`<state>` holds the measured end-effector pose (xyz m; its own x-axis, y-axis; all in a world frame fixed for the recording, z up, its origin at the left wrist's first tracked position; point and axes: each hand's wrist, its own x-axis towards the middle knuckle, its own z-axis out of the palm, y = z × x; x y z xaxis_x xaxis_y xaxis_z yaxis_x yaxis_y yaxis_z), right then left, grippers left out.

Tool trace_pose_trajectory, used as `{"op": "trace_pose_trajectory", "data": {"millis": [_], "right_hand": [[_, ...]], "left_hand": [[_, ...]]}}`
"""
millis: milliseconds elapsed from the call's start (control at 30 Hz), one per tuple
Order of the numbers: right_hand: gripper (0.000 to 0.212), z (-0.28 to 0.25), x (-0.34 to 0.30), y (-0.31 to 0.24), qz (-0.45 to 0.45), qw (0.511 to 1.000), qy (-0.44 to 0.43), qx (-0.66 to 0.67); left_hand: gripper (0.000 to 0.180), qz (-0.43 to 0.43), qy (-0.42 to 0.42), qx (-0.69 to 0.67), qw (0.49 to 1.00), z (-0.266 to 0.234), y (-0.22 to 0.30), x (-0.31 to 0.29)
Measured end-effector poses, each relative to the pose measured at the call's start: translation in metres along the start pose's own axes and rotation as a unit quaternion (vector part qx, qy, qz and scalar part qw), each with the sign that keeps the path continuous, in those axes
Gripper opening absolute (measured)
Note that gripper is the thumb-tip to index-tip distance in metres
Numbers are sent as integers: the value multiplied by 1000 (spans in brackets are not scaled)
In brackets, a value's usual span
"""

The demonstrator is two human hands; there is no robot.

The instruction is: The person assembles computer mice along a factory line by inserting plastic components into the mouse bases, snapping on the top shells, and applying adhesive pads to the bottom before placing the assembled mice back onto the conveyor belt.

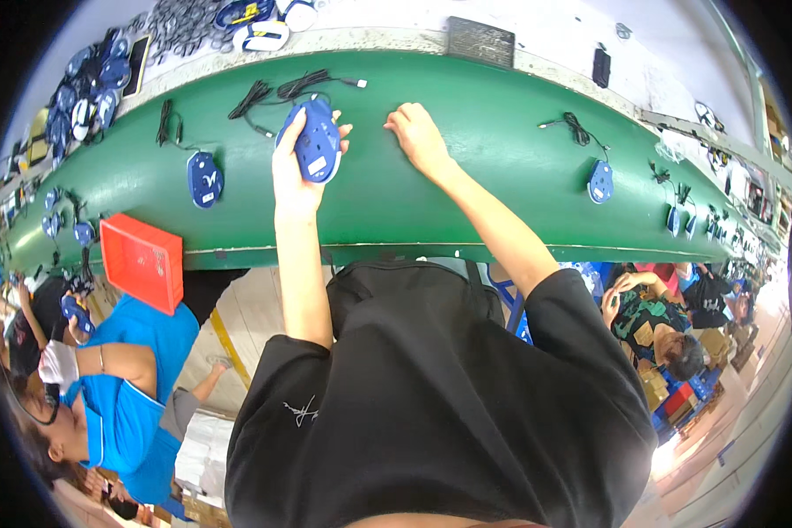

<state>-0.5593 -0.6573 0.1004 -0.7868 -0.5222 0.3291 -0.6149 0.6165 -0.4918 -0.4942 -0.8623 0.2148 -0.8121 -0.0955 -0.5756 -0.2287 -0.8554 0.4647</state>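
Observation:
My left hand point(301, 167) is wrapped round a blue computer mouse point(317, 148), lifted over the green conveyor belt point(378, 211). Its underside faces up, with dark spots and a pale label. A black cable point(304, 84) lies bundled on the belt just beyond, its plug pointing right. To the right, my right hand point(416, 136) is low over the belt with curled fingers; whether anything is inside them is hidden. Another blue mouse point(205, 180) with its own cable lies left of my left hand.
A red bin point(141, 262) sits at the belt's near left edge, beside a person in blue point(132, 387). More mice point(600, 182) with cables lie along the right. Parts and a dark flat panel point(481, 42) occupy the far ledge. Another person point(664, 334) is at right.

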Motion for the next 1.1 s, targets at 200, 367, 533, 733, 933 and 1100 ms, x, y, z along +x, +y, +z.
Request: {"op": "trace_pose_trajectory", "data": {"millis": [200,367,533,733,933,1100], "right_hand": [[11,-12,5,34,-33,999,-22,-30],[6,-63,46,97,151,975,156,-43],[12,-96,71,125,174,966,130,-143],[20,-151,48,-16,231,960,34,154],[14,-167,-6,-82,131,981,5,143],[13,-161,-18,-80,84,992,-2,92]], "left_hand": [[37,-22,-7,33,999,13,-12,-1],[36,-53,-44,87,994,28,-46,-3],[53,-98,-94,47,990,55,-77,2],[50,-75,-91,48,992,63,-81,5],[27,-36,-75,92,992,64,-82,13],[29,-8,-55,124,991,80,-80,9]]}}
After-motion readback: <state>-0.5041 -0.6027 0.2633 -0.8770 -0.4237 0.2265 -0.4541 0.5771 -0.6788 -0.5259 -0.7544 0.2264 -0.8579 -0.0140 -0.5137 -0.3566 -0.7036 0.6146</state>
